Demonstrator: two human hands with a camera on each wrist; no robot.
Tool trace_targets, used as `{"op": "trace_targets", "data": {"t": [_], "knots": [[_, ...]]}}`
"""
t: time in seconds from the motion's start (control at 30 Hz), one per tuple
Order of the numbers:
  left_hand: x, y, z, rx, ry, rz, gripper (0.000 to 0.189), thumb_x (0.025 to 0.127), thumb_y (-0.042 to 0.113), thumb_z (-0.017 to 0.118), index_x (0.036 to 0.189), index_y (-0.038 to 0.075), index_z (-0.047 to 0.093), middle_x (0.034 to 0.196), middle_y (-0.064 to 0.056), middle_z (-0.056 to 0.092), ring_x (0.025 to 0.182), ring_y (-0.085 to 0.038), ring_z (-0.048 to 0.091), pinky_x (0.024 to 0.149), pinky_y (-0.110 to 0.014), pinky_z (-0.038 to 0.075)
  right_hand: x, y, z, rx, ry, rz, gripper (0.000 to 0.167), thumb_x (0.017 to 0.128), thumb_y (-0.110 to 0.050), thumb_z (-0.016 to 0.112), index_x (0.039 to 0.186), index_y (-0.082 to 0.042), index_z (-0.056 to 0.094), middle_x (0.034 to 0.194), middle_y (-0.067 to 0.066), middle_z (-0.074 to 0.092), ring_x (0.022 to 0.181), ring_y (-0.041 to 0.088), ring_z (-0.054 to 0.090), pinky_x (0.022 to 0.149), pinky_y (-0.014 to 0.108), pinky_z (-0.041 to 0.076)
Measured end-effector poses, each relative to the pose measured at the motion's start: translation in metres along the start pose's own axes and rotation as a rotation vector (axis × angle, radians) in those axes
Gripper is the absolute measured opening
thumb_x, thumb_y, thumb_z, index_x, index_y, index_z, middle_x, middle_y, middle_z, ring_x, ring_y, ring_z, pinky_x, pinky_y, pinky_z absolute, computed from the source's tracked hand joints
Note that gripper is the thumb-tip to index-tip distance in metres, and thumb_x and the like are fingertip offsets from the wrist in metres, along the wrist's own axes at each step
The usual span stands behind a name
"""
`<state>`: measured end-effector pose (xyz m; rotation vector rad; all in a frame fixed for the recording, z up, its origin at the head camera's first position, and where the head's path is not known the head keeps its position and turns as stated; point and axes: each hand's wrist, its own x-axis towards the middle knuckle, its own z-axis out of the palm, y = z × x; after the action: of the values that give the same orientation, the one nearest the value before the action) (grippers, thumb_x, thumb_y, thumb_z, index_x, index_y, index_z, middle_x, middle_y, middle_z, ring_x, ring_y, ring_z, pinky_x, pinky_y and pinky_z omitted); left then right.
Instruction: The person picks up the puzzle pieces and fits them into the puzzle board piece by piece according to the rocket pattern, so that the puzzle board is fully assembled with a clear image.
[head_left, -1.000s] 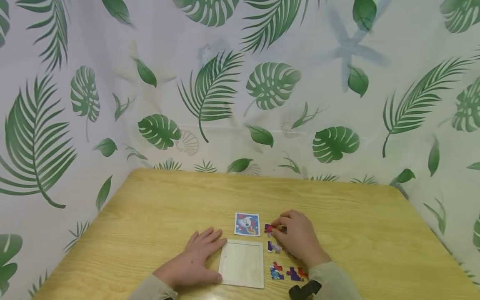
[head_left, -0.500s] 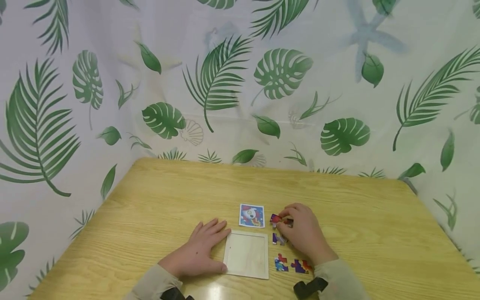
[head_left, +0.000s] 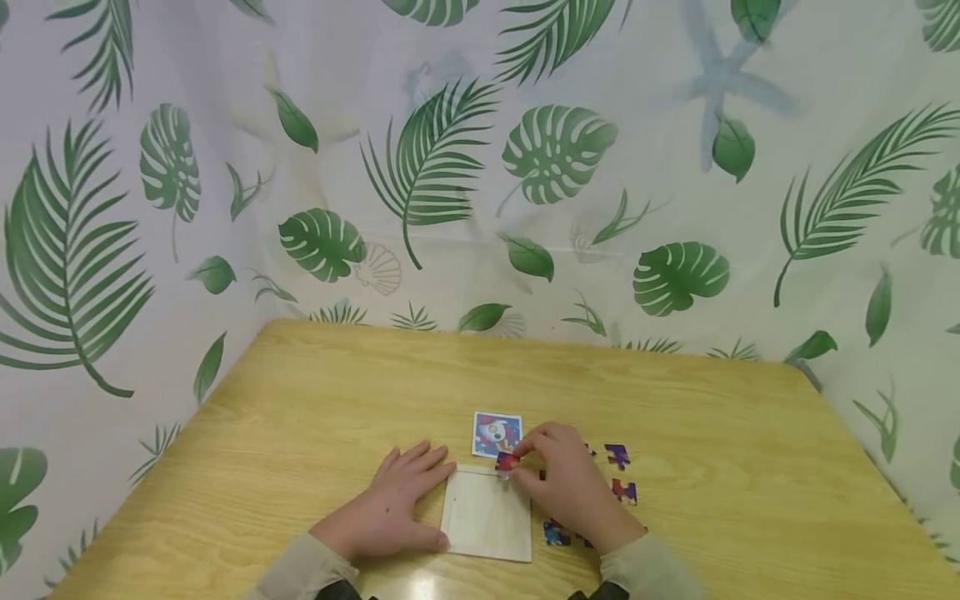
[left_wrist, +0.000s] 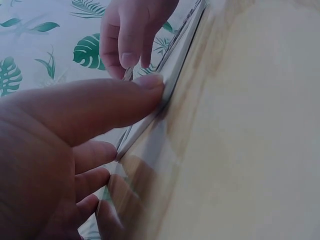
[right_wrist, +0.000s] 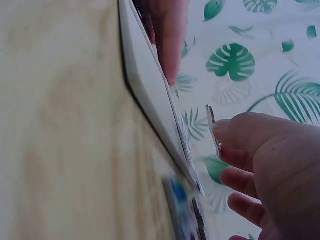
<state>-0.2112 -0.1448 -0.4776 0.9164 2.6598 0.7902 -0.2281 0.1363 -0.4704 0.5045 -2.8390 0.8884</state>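
Note:
A red and purple jigsaw piece is pinched between thumb and fingers of my right hand, above the top right corner of a shallow wooden puzzle frame. In the right wrist view the piece appears edge-on, off the table. My left hand lies with spread fingers at the frame's left side; its thumb touches the rim. Just behind the frame lies a square picture card with a white rocket-like figure on blue, its lower right partly covered by the held piece and right hand.
Loose jigsaw pieces lie right of the frame, including a purple one, a red one and a blue one. Others are partly hidden under my right hand. A leaf-patterned cloth hangs behind the wooden table.
My right hand has lifted the red and purple jigsaw piece from the right-hand group and carried it left over the frame's corner. The left hand stays beside the frame.

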Motion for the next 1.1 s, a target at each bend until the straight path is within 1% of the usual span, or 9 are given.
{"op": "trace_targets", "data": {"t": [0.13, 0.2, 0.37, 0.43, 0.53, 0.63, 0.83, 1.0, 1.1], "knots": [[-0.001, 0.000, 0.000, -0.005, 0.002, 0.005, 0.095, 0.081, 0.056, 0.075, 0.156, 0.010, 0.041, 0.165, -0.010, 0.026, 0.153, -0.034, 0.011, 0.119, -0.061, -0.002, 0.001, -0.014, 0.009, -0.012, -0.022, -0.034, 0.011, 0.085, -0.029, 0.080, 0.093, -0.026, 0.072, 0.112, -0.004, 0.063, 0.117, 0.025, 0.053, 0.105, 0.049, 0.042], [-0.001, 0.001, 0.000, -0.005, 0.003, 0.007, 0.095, 0.081, 0.057, 0.074, 0.156, 0.010, 0.041, 0.165, -0.010, 0.025, 0.153, -0.034, 0.011, 0.119, -0.061, -0.002, 0.003, -0.020, 0.014, -0.026, -0.027, -0.058, 0.012, 0.085, -0.028, 0.080, 0.094, -0.025, 0.073, 0.113, -0.001, 0.065, 0.118, 0.026, 0.054, 0.105, 0.051, 0.042], [-0.002, 0.000, 0.000, -0.005, 0.006, 0.008, 0.094, 0.081, 0.057, 0.074, 0.155, 0.010, 0.042, 0.165, -0.010, 0.026, 0.153, -0.034, 0.011, 0.118, -0.062, -0.002, 0.009, -0.031, 0.024, -0.080, -0.054, -0.107, 0.014, 0.083, -0.031, 0.077, 0.095, -0.024, 0.074, 0.102, -0.006, 0.062, 0.107, 0.022, 0.054, 0.097, 0.048, 0.045], [-0.002, 0.000, 0.000, -0.005, 0.008, 0.008, 0.094, 0.081, 0.057, 0.074, 0.155, 0.010, 0.042, 0.165, -0.010, 0.026, 0.153, -0.034, 0.012, 0.118, -0.063, -0.001, 0.010, -0.034, 0.029, -0.114, -0.064, -0.119, 0.014, 0.083, -0.033, 0.076, 0.094, -0.025, 0.074, 0.101, -0.008, 0.062, 0.105, 0.021, 0.055, 0.095, 0.048, 0.045], [-0.001, 0.000, 0.001, -0.007, 0.010, 0.006, 0.094, 0.080, 0.056, 0.074, 0.155, 0.010, 0.042, 0.165, -0.010, 0.027, 0.153, -0.034, 0.012, 0.118, -0.063, -0.001, 0.011, -0.035, 0.035, -0.173, -0.072, -0.126, 0.014, 0.085, -0.038, 0.076, 0.093, -0.026, 0.074, 0.103, -0.007, 0.064, 0.106, 0.022, 0.056, 0.096, 0.050, 0.045], [-0.001, 0.000, 0.001, -0.014, 0.007, -0.001, 0.094, 0.080, 0.057, 0.074, 0.155, 0.010, 0.042, 0.165, -0.009, 0.026, 0.153, -0.033, 0.011, 0.118, -0.062, -0.001, 0.010, -0.034, 0.037, -0.200, -0.073, -0.125, 0.015, 0.085, -0.039, 0.076, 0.093, -0.027, 0.073, 0.105, -0.006, 0.064, 0.108, 0.024, 0.056, 0.095, 0.052, 0.045], [-0.001, 0.001, 0.001, -0.026, 0.001, -0.003, 0.094, 0.080, 0.057, 0.075, 0.155, 0.011, 0.042, 0.164, -0.006, 0.029, 0.154, -0.032, 0.010, 0.119, -0.061, -0.003, 0.008, -0.035, 0.037, -0.196, -0.066, -0.124, 0.017, 0.086, -0.041, 0.077, 0.095, -0.027, 0.073, 0.106, -0.007, 0.062, 0.107, 0.023, 0.055, 0.095, 0.051, 0.045], [0.000, -0.001, 0.003, -0.025, -0.006, 0.001, 0.089, 0.081, 0.056, 0.074, 0.155, 0.018, 0.044, 0.163, -0.001, 0.031, 0.154, -0.032, 0.008, 0.118, -0.062, -0.005, 0.006, -0.035, 0.036, -0.191, -0.063, -0.127, 0.019, 0.086, -0.042, 0.078, 0.097, -0.027, 0.073, 0.108, -0.006, 0.063, 0.109, 0.024, 0.056, 0.096, 0.051, 0.044], [0.000, -0.002, 0.004, -0.027, -0.005, 0.009, 0.086, 0.081, 0.055, 0.074, 0.154, 0.021, 0.046, 0.163, -0.001, 0.032, 0.154, -0.033, 0.007, 0.117, -0.063, -0.005, 0.006, -0.034, 0.036, -0.180, -0.061, -0.129, 0.019, 0.086, -0.042, 0.078, 0.097, -0.028, 0.073, 0.109, -0.006, 0.063, 0.110, 0.024, 0.056, 0.097, 0.052, 0.044]]}}
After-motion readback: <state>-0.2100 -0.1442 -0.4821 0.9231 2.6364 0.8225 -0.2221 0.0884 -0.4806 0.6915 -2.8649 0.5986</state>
